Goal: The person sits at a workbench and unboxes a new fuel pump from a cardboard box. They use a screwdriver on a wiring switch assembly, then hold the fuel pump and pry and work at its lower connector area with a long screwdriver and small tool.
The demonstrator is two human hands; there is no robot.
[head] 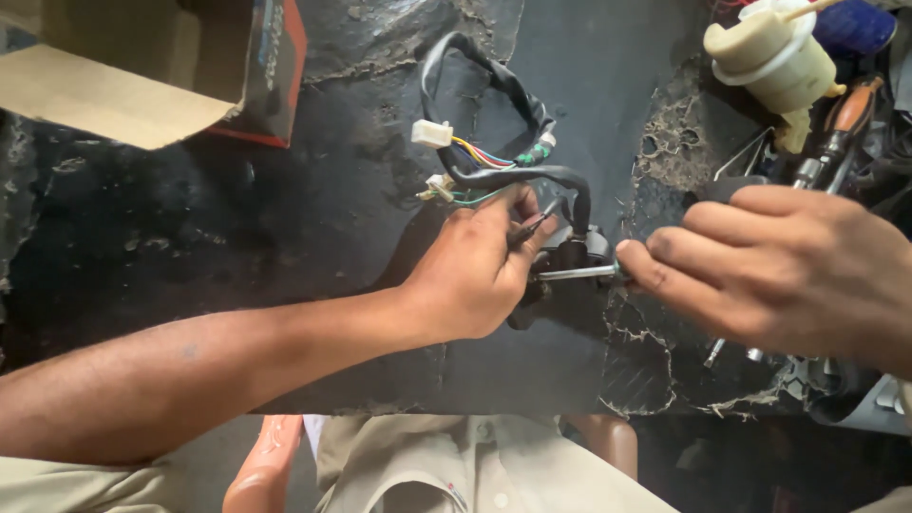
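A black switch housing (570,261) is being steadied on the worn mat (285,237) by the closed left hand (475,271), so a screwdriver (579,274) pinched by the right hand (788,271) is reaching it; wiring harness (494,123) trailing beyond, cardboard box (142,66) farther back.

Cardboard box (152,71) left; cream housing (774,62) right

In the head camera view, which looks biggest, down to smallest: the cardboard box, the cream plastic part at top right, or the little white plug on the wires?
1. Cardboard box, largest though cut off by the frame's edge.
2. Cream plastic part.
3. White plug, plainly smallest.
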